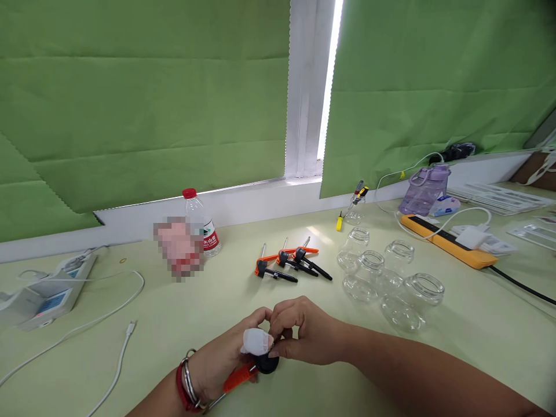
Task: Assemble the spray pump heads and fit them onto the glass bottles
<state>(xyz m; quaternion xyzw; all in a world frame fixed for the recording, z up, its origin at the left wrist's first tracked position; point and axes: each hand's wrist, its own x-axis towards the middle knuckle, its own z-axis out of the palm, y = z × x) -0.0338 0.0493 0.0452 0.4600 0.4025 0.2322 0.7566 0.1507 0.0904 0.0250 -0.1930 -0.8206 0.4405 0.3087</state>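
Near the front of the table, my left hand (234,356) is closed around an orange-and-black tool (238,377) with a thin metal rod and a round black head. White wrapping covers one of its fingertips. My right hand (299,330) meets it from the right, thumb and forefinger pinched at the black head; anything between them is too small or hidden to name. Beyond both hands lie three similar orange-and-black tools (284,260) with metal rods, side by side. To the right stand several open clear glass jars (402,304).
A red-capped water bottle (210,234) stands at the back, beside a blurred pink item (178,246). White cables (119,359) and a white power strip (72,289) lie left. An orange power strip (447,240), purple bottle (425,191) and jar holding screwdrivers (355,214) are back right.
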